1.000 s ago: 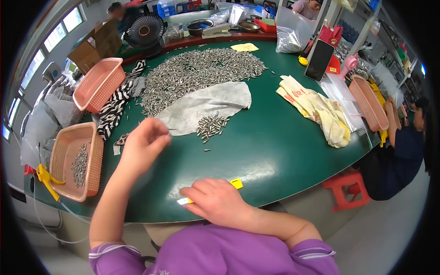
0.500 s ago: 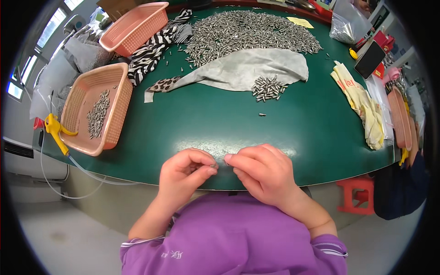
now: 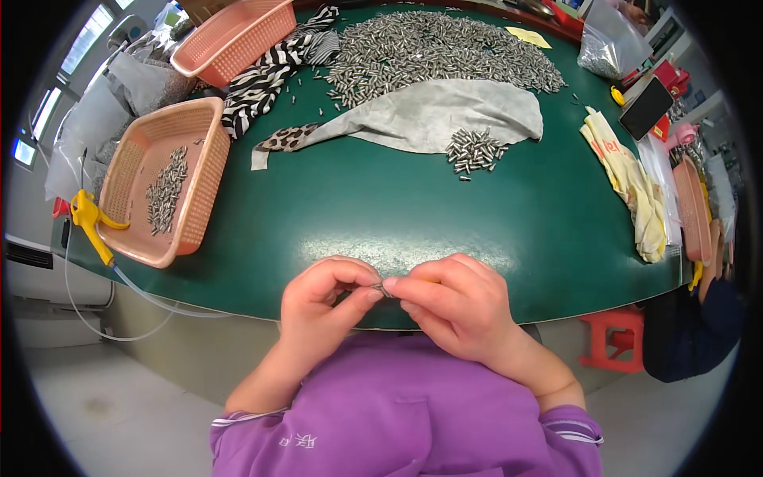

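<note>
Close to the table's near edge, my left hand (image 3: 324,296) pinches a small silver metal cylinder (image 3: 385,291) between thumb and index finger. My right hand (image 3: 459,299) meets it from the other side, its thumb and fingertips closed against the same spot. The fingertips cover most of the part, so I cannot tell whether there is a second one. Farther off, a small pile of like metal cylinders (image 3: 474,151) lies at the front of a grey cloth (image 3: 429,119). Behind the cloth spreads a large heap of these cylinders (image 3: 445,52).
At the left, a pink basket (image 3: 208,179) holds some cylinders, with a yellow air gun (image 3: 91,222) and hose beside it. Another pink basket (image 3: 238,40) and a zebra-striped cloth (image 3: 266,79) lie behind. Pale yellow gloves (image 3: 628,183) and a phone (image 3: 646,109) are at the right.
My hands have come together, and the fingertips now meet at the metal cylinder. A lone cylinder that lay apart before the small pile is gone from there; one now lies close against the pile's front.
</note>
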The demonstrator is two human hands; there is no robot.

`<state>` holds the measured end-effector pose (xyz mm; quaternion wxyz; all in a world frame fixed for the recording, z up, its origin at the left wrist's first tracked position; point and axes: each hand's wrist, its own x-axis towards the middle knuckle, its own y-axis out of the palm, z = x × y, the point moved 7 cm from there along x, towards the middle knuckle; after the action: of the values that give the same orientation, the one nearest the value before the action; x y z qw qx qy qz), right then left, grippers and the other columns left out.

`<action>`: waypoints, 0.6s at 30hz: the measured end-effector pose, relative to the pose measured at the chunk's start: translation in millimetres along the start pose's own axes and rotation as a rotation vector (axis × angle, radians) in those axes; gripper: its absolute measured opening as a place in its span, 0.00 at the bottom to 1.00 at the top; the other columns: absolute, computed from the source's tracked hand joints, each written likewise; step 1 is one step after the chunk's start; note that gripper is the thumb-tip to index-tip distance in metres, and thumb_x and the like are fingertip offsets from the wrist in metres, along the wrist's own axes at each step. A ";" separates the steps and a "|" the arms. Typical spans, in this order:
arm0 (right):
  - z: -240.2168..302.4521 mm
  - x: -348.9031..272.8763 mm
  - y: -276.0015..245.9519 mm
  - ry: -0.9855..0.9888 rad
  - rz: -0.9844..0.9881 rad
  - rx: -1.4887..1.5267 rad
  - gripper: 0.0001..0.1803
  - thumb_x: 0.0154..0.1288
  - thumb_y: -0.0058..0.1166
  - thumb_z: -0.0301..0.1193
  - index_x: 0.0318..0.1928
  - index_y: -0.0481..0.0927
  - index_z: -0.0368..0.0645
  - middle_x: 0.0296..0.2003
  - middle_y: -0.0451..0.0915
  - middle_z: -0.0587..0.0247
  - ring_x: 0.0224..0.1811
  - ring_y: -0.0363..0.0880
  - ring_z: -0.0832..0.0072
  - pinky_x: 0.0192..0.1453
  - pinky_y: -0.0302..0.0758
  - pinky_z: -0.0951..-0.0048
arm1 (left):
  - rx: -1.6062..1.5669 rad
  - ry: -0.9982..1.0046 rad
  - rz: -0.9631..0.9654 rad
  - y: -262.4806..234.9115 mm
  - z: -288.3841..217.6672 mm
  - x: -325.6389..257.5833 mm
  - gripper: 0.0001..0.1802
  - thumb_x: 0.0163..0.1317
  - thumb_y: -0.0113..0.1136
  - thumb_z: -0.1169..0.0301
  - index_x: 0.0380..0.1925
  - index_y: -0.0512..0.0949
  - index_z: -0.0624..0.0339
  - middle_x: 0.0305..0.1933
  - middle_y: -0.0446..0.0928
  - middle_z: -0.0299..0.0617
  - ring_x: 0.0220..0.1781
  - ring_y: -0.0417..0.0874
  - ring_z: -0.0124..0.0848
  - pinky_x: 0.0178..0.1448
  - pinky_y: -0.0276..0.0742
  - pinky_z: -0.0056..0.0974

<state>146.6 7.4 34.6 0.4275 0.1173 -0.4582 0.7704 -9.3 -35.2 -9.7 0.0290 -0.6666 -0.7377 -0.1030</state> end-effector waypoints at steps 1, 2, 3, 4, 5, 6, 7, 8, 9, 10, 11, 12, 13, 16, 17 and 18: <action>-0.4 0.1 0.5 0.006 0.005 0.004 0.17 0.52 0.64 0.28 0.46 0.84 0.53 0.33 0.78 0.72 0.30 0.78 0.73 0.30 0.73 0.71 | -0.002 0.004 0.001 -0.3 -0.1 0.1 0.09 0.56 0.63 0.87 0.37 0.77 0.68 0.42 0.79 0.44 0.43 0.81 0.29 0.47 0.80 0.31; -0.5 0.0 0.9 0.008 0.007 0.005 0.17 0.52 0.64 0.28 0.46 0.84 0.53 0.33 0.78 0.72 0.30 0.78 0.73 0.30 0.73 0.71 | -0.005 0.007 0.001 -0.5 -0.3 -0.1 0.09 0.56 0.63 0.87 0.37 0.78 0.68 0.42 0.79 0.44 0.43 0.81 0.29 0.47 0.80 0.31; -1.0 0.2 1.0 0.010 0.009 0.001 0.17 0.52 0.64 0.28 0.46 0.84 0.53 0.33 0.78 0.72 0.30 0.78 0.73 0.30 0.73 0.71 | -0.006 0.006 0.000 0.0 -0.4 0.0 0.09 0.56 0.63 0.87 0.37 0.78 0.68 0.42 0.79 0.44 0.43 0.81 0.29 0.47 0.80 0.31; -1.2 0.4 1.2 0.012 0.012 -0.004 0.18 0.52 0.64 0.28 0.46 0.84 0.53 0.33 0.78 0.71 0.30 0.78 0.73 0.30 0.73 0.71 | 0.009 0.000 -0.015 -0.1 -0.4 0.1 0.08 0.56 0.64 0.86 0.36 0.78 0.67 0.41 0.79 0.43 0.43 0.81 0.29 0.46 0.80 0.31; -0.8 0.5 1.3 0.013 0.013 -0.003 0.18 0.52 0.64 0.28 0.46 0.84 0.53 0.33 0.78 0.71 0.30 0.78 0.73 0.30 0.73 0.71 | 0.024 -0.006 -0.030 -0.7 -0.6 0.1 0.08 0.56 0.64 0.86 0.35 0.78 0.67 0.40 0.79 0.43 0.42 0.81 0.28 0.45 0.79 0.30; -0.1 0.3 1.5 0.013 0.019 -0.026 0.18 0.51 0.63 0.28 0.46 0.84 0.53 0.33 0.78 0.71 0.31 0.78 0.73 0.30 0.73 0.71 | 0.022 -0.008 -0.031 -1.1 -0.8 0.4 0.08 0.56 0.64 0.86 0.35 0.78 0.67 0.40 0.79 0.43 0.42 0.81 0.28 0.45 0.79 0.30; 0.4 0.3 1.8 0.013 0.026 -0.049 0.18 0.51 0.63 0.27 0.46 0.84 0.53 0.33 0.78 0.71 0.31 0.78 0.72 0.30 0.73 0.71 | 0.089 -0.004 -0.021 -1.3 -1.5 1.0 0.07 0.56 0.64 0.85 0.34 0.78 0.66 0.38 0.80 0.42 0.41 0.81 0.28 0.44 0.79 0.30; 0.6 0.5 2.4 0.014 0.028 -0.049 0.18 0.51 0.63 0.27 0.46 0.84 0.53 0.33 0.78 0.71 0.31 0.78 0.72 0.30 0.73 0.71 | 0.156 0.000 -0.012 -1.0 -2.2 1.5 0.07 0.56 0.64 0.85 0.33 0.78 0.66 0.37 0.80 0.42 0.40 0.81 0.27 0.43 0.79 0.30; 2.5 0.8 2.0 -0.002 0.014 -0.087 0.19 0.51 0.63 0.27 0.46 0.84 0.53 0.33 0.78 0.71 0.31 0.78 0.72 0.30 0.73 0.71 | 0.155 -0.002 -0.012 -0.3 -3.1 1.5 0.07 0.56 0.64 0.85 0.33 0.78 0.66 0.37 0.80 0.42 0.40 0.81 0.27 0.43 0.79 0.30; 4.1 0.8 1.4 -0.018 0.000 -0.126 0.19 0.51 0.62 0.27 0.47 0.84 0.53 0.33 0.78 0.71 0.31 0.78 0.72 0.30 0.73 0.71 | 0.151 -0.035 -0.032 -0.6 -1.9 1.4 0.06 0.56 0.65 0.84 0.32 0.79 0.65 0.36 0.81 0.41 0.39 0.81 0.27 0.43 0.79 0.29; 2.9 0.1 2.4 -0.017 0.001 -0.126 0.19 0.51 0.62 0.27 0.47 0.84 0.53 0.33 0.78 0.71 0.31 0.78 0.72 0.30 0.73 0.71 | 0.147 -0.069 -0.051 -1.1 -0.1 1.1 0.06 0.56 0.65 0.84 0.31 0.79 0.65 0.34 0.81 0.41 0.38 0.81 0.27 0.42 0.79 0.29; 1.4 -0.5 2.8 -0.029 -0.027 -0.147 0.20 0.51 0.63 0.27 0.47 0.84 0.53 0.33 0.78 0.71 0.31 0.78 0.72 0.30 0.73 0.71 | 0.148 -0.069 -0.051 -1.2 0.1 1.1 0.06 0.56 0.65 0.84 0.31 0.79 0.65 0.34 0.81 0.41 0.38 0.81 0.27 0.42 0.79 0.29; 1.0 -0.8 2.2 -0.041 -0.055 -0.169 0.20 0.50 0.63 0.27 0.47 0.84 0.53 0.33 0.78 0.71 0.30 0.78 0.72 0.30 0.73 0.71 | 0.152 -0.058 -0.036 -0.3 -0.1 1.0 0.06 0.56 0.64 0.84 0.32 0.78 0.65 0.35 0.81 0.41 0.38 0.81 0.27 0.42 0.79 0.29; 1.5 0.6 -0.3 -0.001 -0.054 -0.079 0.21 0.49 0.64 0.26 0.47 0.85 0.53 0.32 0.78 0.70 0.29 0.77 0.72 0.30 0.73 0.71 | 0.083 -0.048 -0.027 0.3 1.7 0.0 0.06 0.58 0.63 0.85 0.34 0.77 0.66 0.37 0.80 0.41 0.39 0.82 0.26 0.43 0.80 0.29; 1.6 0.8 -0.4 -0.001 -0.055 -0.077 0.21 0.49 0.64 0.26 0.47 0.85 0.53 0.32 0.78 0.70 0.29 0.77 0.72 0.30 0.73 0.71 | 0.010 -0.048 -0.033 -0.2 2.6 -0.2 0.07 0.59 0.62 0.85 0.36 0.77 0.66 0.38 0.80 0.42 0.39 0.82 0.26 0.44 0.80 0.29; 1.0 0.7 -0.1 0.005 -0.048 -0.052 0.20 0.49 0.64 0.26 0.47 0.85 0.53 0.31 0.78 0.70 0.28 0.77 0.72 0.29 0.73 0.71 | 0.011 -0.049 -0.033 -0.6 3.1 -0.1 0.07 0.59 0.62 0.85 0.36 0.77 0.66 0.38 0.80 0.42 0.39 0.82 0.26 0.44 0.80 0.29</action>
<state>146.0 7.0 35.7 0.4498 0.1149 -0.4742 0.7481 -9.6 -34.7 -12.8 0.0128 -0.6565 -0.7496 -0.0833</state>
